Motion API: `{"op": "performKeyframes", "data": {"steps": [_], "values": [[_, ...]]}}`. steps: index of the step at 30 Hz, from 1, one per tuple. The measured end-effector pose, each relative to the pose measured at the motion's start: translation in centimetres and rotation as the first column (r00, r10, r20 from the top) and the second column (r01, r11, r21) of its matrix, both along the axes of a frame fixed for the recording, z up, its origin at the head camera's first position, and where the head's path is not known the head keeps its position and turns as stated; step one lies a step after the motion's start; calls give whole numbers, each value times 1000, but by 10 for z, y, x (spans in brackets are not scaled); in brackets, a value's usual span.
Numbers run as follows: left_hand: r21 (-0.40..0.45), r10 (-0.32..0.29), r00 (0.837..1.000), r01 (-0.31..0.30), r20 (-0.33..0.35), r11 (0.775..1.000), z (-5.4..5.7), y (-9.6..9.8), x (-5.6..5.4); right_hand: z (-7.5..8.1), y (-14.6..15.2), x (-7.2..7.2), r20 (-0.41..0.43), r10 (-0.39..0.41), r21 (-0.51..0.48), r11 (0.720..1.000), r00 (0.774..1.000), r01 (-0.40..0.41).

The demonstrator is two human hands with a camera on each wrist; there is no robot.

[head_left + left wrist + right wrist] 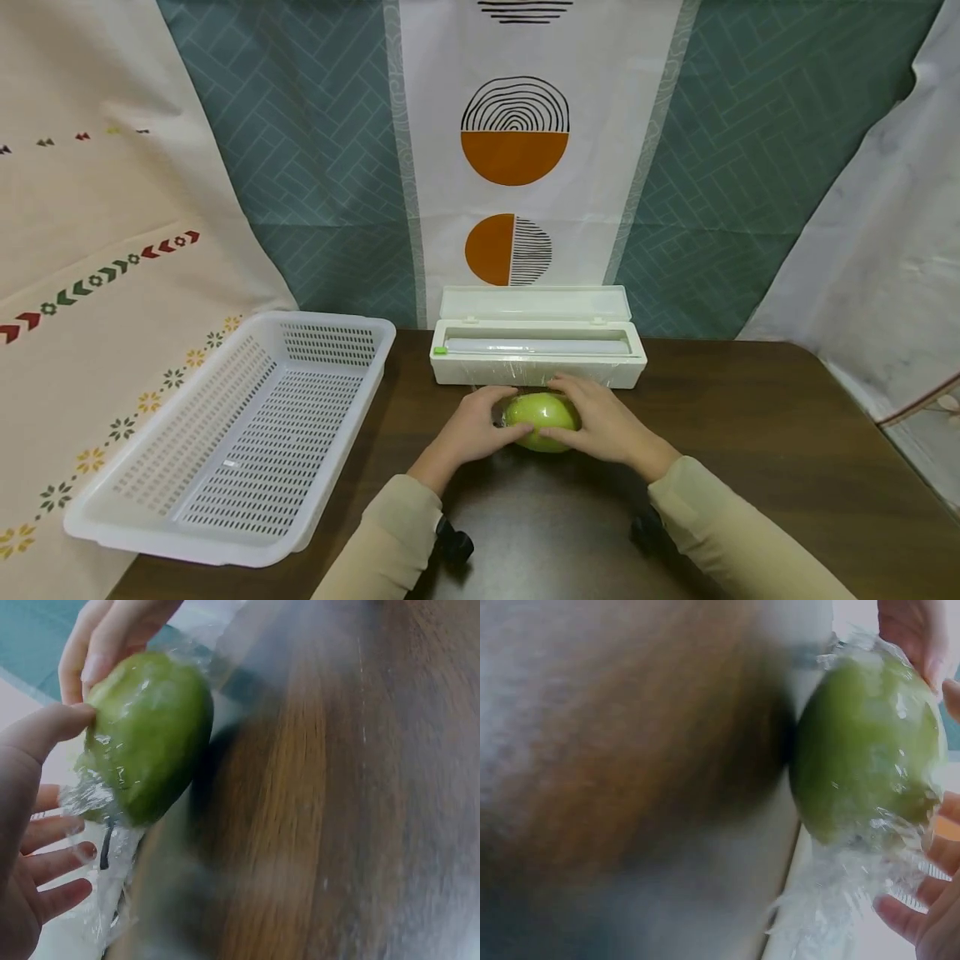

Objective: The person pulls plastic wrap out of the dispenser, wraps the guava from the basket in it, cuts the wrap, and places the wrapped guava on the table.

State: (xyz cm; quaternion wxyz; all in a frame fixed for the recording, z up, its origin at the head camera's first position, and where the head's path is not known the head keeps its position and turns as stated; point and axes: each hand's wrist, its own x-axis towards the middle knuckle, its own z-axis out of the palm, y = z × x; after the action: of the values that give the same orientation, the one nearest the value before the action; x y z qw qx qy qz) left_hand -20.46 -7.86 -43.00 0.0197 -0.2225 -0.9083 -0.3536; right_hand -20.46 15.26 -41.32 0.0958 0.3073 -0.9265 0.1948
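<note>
Two patterned cloths stand behind: teal backdrop (330,108), its white panel carrying orange and black circle motifs; cream cloth (90,200) at left, printed with rows of arrows and flowers. Dark wood-grain worktop (780,467) below. At its left, white perforated basket (187,546). Film box (480,369) at the worktop's far edge, lid raised, pale roll (525,346) inside.

Left hand (474,427) and right hand (606,423) face each other just in front of the box. Grip, left: thumb against the fruit, fingers loosely spread beside the wrap. Grip, right: likewise, thumb touching, fingers slack and apart.

Green fruit (542,410) sits between the hands, near the box; whether it rests on the worktop, cannot tell. Clear film (832,889) covers it, crumpled at one end and trailing loose.

Green tab (440,351) at box's left corner. White mark (231,463) on basket floor, label-like, too small to read.
</note>
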Motion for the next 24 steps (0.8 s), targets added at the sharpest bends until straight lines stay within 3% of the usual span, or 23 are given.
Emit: {"op": "performKeyframes", "data": {"steps": [7, 14, 20, 24], "values": [[79, 60, 998, -62, 37, 995, 1, -12, 0, 12, -6, -7, 18, 23, -5, 1000, 1000, -23], [149, 129, 991, -125, -20, 981, 2, -22, -2, 26, -17, -14, 59, 61, -26, 998, 996, -60], [220, 218, 974, -199, -65, 955, 1, -33, -6, 37, -26, -20, 66, 85, -21, 996, 994, -84], [249, 283, 953, -249, -110, 936, 0, -40, -10, 44, -32, -26, 65, 109, -36, 994, 992, -107]]}}
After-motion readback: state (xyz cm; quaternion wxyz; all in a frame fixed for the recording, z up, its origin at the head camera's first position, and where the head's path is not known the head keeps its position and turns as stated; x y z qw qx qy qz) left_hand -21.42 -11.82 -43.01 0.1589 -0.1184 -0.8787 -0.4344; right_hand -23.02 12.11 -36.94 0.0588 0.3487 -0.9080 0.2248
